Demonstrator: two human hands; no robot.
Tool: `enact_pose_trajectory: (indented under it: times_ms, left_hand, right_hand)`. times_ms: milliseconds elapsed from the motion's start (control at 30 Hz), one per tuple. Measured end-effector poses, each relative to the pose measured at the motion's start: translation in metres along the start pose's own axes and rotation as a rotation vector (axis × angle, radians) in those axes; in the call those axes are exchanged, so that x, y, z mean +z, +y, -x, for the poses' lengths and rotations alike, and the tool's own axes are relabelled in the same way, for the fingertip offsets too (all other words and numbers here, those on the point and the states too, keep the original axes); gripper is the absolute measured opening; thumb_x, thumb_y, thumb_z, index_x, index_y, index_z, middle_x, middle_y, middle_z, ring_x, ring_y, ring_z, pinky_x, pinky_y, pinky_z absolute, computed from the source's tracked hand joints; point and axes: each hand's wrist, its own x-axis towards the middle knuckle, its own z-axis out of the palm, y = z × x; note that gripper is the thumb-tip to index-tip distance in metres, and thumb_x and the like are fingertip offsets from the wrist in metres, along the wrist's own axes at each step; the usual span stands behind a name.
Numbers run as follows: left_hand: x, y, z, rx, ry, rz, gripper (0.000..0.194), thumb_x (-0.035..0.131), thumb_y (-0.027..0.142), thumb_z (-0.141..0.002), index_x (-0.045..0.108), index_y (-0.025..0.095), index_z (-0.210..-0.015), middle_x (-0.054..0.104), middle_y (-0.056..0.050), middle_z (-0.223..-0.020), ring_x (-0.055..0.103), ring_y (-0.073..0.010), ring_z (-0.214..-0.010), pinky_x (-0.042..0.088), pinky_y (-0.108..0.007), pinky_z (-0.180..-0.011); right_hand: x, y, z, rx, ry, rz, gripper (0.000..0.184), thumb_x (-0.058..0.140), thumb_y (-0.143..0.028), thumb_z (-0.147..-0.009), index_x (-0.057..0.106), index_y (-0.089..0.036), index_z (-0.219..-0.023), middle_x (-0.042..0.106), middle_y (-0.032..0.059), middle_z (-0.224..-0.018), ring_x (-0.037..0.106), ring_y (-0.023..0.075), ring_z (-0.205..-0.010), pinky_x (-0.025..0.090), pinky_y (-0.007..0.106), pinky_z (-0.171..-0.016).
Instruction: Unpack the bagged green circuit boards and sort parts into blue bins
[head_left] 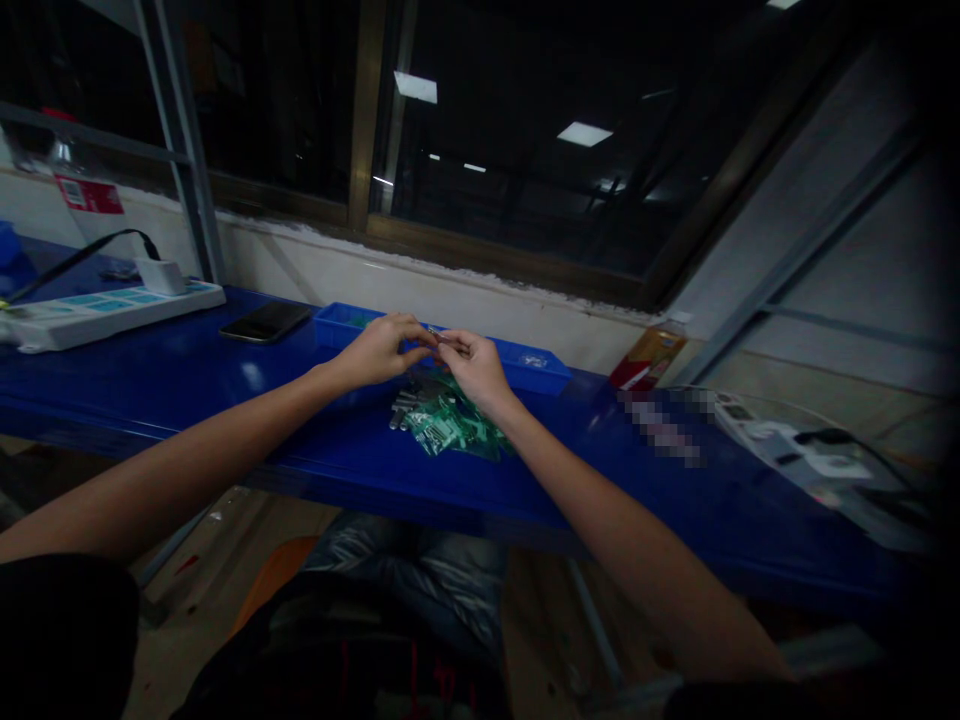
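My left hand (386, 350) and my right hand (474, 368) meet above the blue bench, their fingertips pinched close together. Between them is a small, thin item (435, 334), too small and blurred to name. Which hand bears it I cannot tell. Just below my hands lies a pile of small green, shiny packets (450, 425), with several short silvery pieces (403, 408) at its left edge. Behind my hands stands a long blue tray (536, 372), partly hidden by them. Some green bits lie in its left part and small clear pieces in its right part.
On the left are a dark phone (266, 322) and a white power strip (112, 312) with a plugged-in adapter (160, 275). A red-labelled bottle (86, 190) stands behind. To the right are a yellow-brown bottle (652, 355) and another power strip (795, 455). A window and wall close off the back.
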Motion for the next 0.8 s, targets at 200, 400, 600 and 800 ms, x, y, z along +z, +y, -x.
enact_pose_trajectory:
  times_ms: [200, 400, 600, 800]
  left_hand:
    - [0.005, 0.001, -0.002, -0.423, -0.057, 0.431, 0.044, 0.029, 0.041, -0.09, 0.061, 0.012, -0.085, 0.066, -0.011, -0.082, 0.059, -0.0133, -0.069, 0.044, -0.024, -0.056]
    - [0.006, -0.009, 0.0, -0.302, 0.061, 0.224, 0.021, 0.048, 0.029, -0.082, 0.06, 0.012, -0.085, 0.064, -0.007, -0.078, 0.057, -0.0128, -0.068, 0.044, -0.025, -0.062]
    - [0.002, 0.0, 0.005, 0.14, 0.132, -0.316, 0.018, 0.047, 0.024, -0.084, 0.062, 0.015, -0.089, 0.062, -0.008, -0.087, 0.052, -0.0185, -0.085, 0.041, -0.032, -0.079]
    - [0.007, -0.001, 0.005, 0.103, 0.076, -0.32, 0.023, 0.049, 0.027, -0.083, 0.06, 0.017, -0.099, 0.062, -0.008, -0.093, 0.053, -0.0192, -0.089, 0.041, -0.032, -0.081]
  right_hand:
    - [-0.008, -0.006, 0.004, -0.34, 0.033, 0.355, 0.027, 0.044, -0.016, -0.078, 0.067, -0.022, -0.091, 0.062, 0.0042, -0.087, 0.057, 0.0171, -0.081, 0.045, 0.033, -0.077]
    - [-0.006, -0.008, 0.003, -0.282, 0.065, 0.365, 0.032, 0.046, -0.009, -0.069, 0.068, -0.022, -0.088, 0.05, 0.0065, -0.102, 0.05, 0.0192, -0.099, 0.042, 0.034, -0.087]
    - [-0.004, -0.008, -0.001, 0.036, 0.028, 0.065, 0.03, 0.047, -0.041, -0.078, 0.065, -0.018, -0.071, 0.059, 0.0032, -0.081, 0.054, 0.0169, -0.084, 0.043, 0.031, -0.076]
    - [-0.019, 0.0, -0.011, 0.026, 0.193, 0.154, 0.025, 0.053, -0.038, -0.07, 0.062, -0.015, -0.07, 0.051, -0.0018, -0.053, 0.046, 0.0118, -0.052, 0.036, 0.024, -0.053]
